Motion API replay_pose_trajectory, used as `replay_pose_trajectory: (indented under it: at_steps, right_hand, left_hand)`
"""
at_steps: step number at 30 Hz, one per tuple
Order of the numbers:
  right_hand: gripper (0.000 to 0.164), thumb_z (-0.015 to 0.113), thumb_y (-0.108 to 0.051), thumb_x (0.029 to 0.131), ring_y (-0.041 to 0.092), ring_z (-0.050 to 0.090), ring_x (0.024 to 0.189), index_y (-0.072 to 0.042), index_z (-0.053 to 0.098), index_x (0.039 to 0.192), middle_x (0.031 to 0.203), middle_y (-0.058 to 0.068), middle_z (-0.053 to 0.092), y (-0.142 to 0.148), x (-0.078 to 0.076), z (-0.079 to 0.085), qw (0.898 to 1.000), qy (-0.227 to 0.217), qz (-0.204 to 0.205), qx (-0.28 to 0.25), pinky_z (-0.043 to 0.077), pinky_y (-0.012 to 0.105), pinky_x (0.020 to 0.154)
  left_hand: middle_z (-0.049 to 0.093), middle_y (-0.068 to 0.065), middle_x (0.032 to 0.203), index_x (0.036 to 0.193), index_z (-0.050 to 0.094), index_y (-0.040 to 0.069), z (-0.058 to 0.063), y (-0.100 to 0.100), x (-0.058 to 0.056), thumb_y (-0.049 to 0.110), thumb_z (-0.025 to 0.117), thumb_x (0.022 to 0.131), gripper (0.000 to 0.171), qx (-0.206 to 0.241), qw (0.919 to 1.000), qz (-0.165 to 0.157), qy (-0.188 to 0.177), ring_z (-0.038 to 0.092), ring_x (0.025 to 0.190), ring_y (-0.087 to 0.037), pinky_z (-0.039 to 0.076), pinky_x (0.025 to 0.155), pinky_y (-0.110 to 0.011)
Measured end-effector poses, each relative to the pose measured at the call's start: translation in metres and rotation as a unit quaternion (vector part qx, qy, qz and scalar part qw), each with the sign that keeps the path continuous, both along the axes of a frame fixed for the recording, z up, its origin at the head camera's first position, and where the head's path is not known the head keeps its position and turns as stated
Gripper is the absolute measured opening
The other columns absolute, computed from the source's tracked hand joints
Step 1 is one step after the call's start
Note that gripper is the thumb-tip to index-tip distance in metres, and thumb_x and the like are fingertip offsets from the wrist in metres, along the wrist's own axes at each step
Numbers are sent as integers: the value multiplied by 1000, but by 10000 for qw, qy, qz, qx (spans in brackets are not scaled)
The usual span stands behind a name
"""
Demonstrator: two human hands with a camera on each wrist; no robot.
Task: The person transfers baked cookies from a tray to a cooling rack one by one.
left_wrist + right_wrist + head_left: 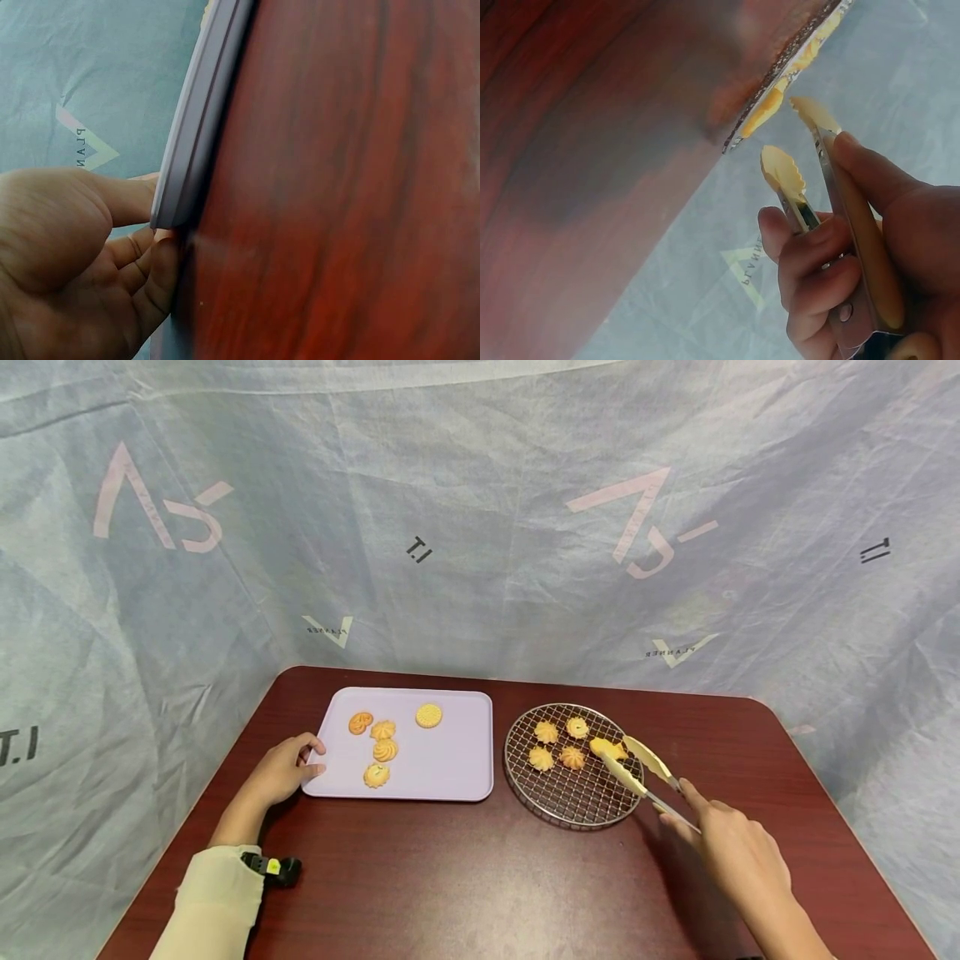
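The left hand (281,770) pinches the tray (446,768); the right hand (738,843) grips spread tongs (624,776) at a yellow cookie (611,748). The curtain (487,485) reads "T.I" and, mirrored, "PLANNER".

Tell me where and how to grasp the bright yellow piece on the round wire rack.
Pinch the bright yellow piece across its middle, probably from above and the right, one tip of the tongs along each long side. It is elongated sideways on the wire rack; cookies sit to its left, none to its right.
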State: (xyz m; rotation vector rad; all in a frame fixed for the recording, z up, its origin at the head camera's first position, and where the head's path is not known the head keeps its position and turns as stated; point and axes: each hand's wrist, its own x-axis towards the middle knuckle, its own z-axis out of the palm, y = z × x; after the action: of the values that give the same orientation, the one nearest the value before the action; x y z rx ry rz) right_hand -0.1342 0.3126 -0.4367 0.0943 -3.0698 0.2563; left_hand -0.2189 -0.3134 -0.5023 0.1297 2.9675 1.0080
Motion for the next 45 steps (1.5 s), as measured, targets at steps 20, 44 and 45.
replay_pose_trajectory:
  at_steps: [20,44,45]
  right_hand:
    - [100,68,-66,89,51,64,68,7,39,152,105,35,63,-14,-3,0,9996,215,108,-147,49,62,59]
    - [107,69,-73,84,52,66,75,6,40,151,112,36,63,-45,-13,-5,9992,129,275,-245,51,63,66]
    - [106,70,-72,84,52,66,76,6,41,151,113,36,63,-46,-14,-6,9991,153,295,-252,52,63,66]
  left_hand:
    - [52,-10,88,108,62,4,-2,-1,0,2,72,93,18,16,9999,52,-92,49,76,-24,40,67,-37]
    - [52,-10,88,108,62,3,-2,-1,0,3,74,92,20,39,10000,10,25,48,76,-22,40,66,-37]
    - [52,-10,88,108,62,3,-2,-1,0,3,74,92,20,44,10000,14,22,48,76,-22,40,66,-37]
